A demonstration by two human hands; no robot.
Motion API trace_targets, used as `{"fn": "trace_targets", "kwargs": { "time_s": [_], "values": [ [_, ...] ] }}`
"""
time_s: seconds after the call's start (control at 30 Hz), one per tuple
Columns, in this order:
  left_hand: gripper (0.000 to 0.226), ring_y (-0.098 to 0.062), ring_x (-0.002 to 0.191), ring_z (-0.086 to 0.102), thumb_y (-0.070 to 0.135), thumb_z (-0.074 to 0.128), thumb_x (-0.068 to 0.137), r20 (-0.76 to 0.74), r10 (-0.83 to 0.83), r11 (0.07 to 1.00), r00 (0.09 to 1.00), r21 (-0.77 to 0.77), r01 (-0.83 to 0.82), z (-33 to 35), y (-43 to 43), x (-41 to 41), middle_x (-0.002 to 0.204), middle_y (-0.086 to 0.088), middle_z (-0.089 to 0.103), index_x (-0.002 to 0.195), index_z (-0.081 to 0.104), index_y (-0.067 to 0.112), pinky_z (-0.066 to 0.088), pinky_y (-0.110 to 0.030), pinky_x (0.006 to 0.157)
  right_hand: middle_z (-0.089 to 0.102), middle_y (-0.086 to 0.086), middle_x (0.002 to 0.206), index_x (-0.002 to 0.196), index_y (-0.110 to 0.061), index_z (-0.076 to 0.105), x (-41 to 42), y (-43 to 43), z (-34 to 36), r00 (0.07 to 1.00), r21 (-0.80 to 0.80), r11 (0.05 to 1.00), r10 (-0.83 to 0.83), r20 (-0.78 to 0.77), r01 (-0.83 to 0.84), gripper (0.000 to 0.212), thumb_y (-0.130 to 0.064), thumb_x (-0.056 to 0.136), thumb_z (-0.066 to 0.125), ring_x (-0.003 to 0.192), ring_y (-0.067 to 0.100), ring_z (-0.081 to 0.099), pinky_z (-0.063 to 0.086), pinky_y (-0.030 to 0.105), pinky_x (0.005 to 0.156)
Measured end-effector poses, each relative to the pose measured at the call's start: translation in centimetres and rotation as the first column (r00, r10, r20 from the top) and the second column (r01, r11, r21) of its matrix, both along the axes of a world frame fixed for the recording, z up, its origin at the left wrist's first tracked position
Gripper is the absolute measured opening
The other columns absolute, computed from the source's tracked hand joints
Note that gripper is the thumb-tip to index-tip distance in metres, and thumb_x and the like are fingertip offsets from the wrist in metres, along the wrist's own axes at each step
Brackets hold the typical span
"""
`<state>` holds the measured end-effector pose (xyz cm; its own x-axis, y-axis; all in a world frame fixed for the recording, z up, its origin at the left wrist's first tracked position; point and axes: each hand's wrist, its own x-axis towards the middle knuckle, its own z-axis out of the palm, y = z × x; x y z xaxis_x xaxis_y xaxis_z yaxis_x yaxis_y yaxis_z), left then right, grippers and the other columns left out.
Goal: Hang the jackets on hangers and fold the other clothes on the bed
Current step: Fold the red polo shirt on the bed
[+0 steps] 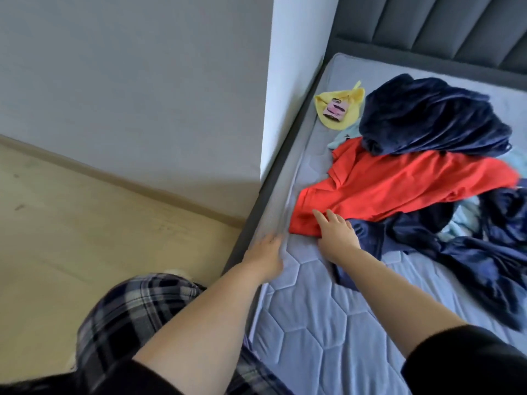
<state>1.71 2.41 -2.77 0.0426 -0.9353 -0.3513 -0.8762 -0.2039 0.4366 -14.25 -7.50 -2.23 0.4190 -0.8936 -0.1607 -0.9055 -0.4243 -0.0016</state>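
Note:
A heap of clothes lies on the bed's quilted blue mattress [308,317]. An orange-red garment [399,181] is spread across the middle, with a dark navy fleece piece [433,115] bunched on top of it. Another navy garment [470,252] trails to the right, and pale blue cloth [464,220] shows beneath. My right hand [338,235] rests with straight fingers on the near corner of the orange-red garment. My left hand [266,255] lies at the mattress's left edge; its fingertips are blurred and hold nothing that I can see.
A small yellow garment with a pink tag [340,109] lies near the wall. The dark padded headboard [445,27] stands at the back. A grey wall [137,81] and pale wooden floor [85,223] are on the left. My plaid trousers [134,312] show below.

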Motion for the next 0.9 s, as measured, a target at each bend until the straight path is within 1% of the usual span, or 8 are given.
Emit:
{"fn": "trace_targets", "kwargs": {
  "time_s": [0.17,0.33,0.47,0.53,0.6,0.7,0.77,0.9],
  "values": [
    [0.036,-0.023,0.120,0.054,0.014,0.051,0.093,-0.347,0.261,0.961,0.901,0.006,-0.277,0.3,-1.1,2.0,0.130,-0.010,0.059,0.128,0.059,0.007,0.041,-0.024,0.092,0.063,0.016,0.111,0.106,-0.007,0.066,1.2,-1.3,-0.8,0.945,-0.027,0.972,-0.220,0.243,0.233,0.024,-0.010,0.089,0.049,0.105,0.034,0.055,0.037,0.037,0.087],
    [0.037,-0.020,0.097,0.062,0.024,0.031,0.102,-0.751,0.635,0.684,0.181,0.436,-0.585,1.5,-3.1,5.5,0.117,-0.009,0.063,0.130,0.051,0.012,0.042,-0.026,0.079,0.042,0.003,0.057,0.061,-0.006,0.054,4.2,-1.7,5.3,0.749,0.288,0.955,-0.139,0.647,-0.071,0.026,-0.003,0.086,0.062,0.057,0.009,0.040,0.027,0.030,0.054],
    [0.045,-0.028,0.102,0.061,0.039,0.024,0.102,-0.735,0.669,0.617,-0.110,0.632,-0.468,1.1,-4.4,6.8,0.115,-0.009,0.064,0.129,0.051,0.015,0.041,-0.039,0.088,0.045,0.019,0.060,0.074,0.015,0.056,1.9,-1.1,8.7,0.760,0.631,0.630,-0.097,0.642,-0.453,0.028,-0.011,0.082,0.061,0.063,0.018,0.039,0.027,0.030,0.058],
    [0.047,-0.027,0.086,0.064,0.048,0.027,0.100,-0.704,0.695,0.615,-0.147,0.688,-0.385,0.9,-4.7,5.9,0.097,-0.008,0.067,0.110,0.058,0.013,0.045,-0.041,0.079,0.053,0.012,0.066,0.081,0.010,0.064,1.4,-0.8,8.1,0.812,0.662,0.621,-0.071,0.579,-0.419,0.017,-0.007,0.084,0.058,0.064,0.017,0.048,0.036,0.029,0.060],
    [0.041,-0.025,0.083,0.064,0.049,0.036,0.097,-0.687,0.723,0.630,-0.073,0.699,-0.339,1.0,-4.7,4.9,0.092,-0.007,0.066,0.100,0.060,0.016,0.048,-0.038,0.070,0.067,0.003,0.096,0.101,-0.006,0.070,1.4,-1.8,5.9,0.851,0.448,0.844,0.019,0.524,-0.295,0.031,0.008,0.081,0.050,0.094,0.017,0.063,0.044,0.021,0.085],
    [0.033,-0.024,0.096,0.060,0.040,0.045,0.096,-0.676,0.737,0.630,0.002,0.685,-0.366,0.5,-4.4,4.4,0.114,-0.005,0.060,0.119,0.054,0.017,0.048,-0.038,0.076,0.024,0.005,0.155,0.146,-0.025,0.033,0.3,-3.9,2.6,0.997,0.154,0.985,0.075,0.016,-0.077,0.078,0.003,0.076,0.051,0.143,0.025,0.022,0.018,0.042,0.116],
    [0.032,-0.026,0.103,0.057,0.034,0.046,0.098,-0.681,0.732,0.629,-0.005,0.680,-0.378,0.2,-4.3,4.5,0.119,-0.007,0.056,0.124,0.051,0.017,0.045,-0.040,0.086,0.012,0.004,0.158,0.146,-0.032,0.029,-0.2,-4.8,0.5,0.986,0.132,0.991,0.054,-0.158,-0.034,0.075,-0.008,0.081,0.056,0.145,0.027,0.011,0.012,0.055,0.114],
    [0.031,-0.025,0.101,0.057,0.028,0.046,0.099,-0.696,0.718,0.633,-0.005,0.656,-0.411,0.3,-4.3,4.5,0.116,-0.009,0.060,0.125,0.052,0.014,0.044,-0.039,0.089,0.063,0.011,0.112,0.093,-0.011,0.065,1.5,-5.1,-0.1,0.965,0.054,0.988,-0.154,0.213,0.145,0.013,-0.022,0.088,0.060,0.114,0.030,0.052,0.028,0.045,0.105]
  ]
}}
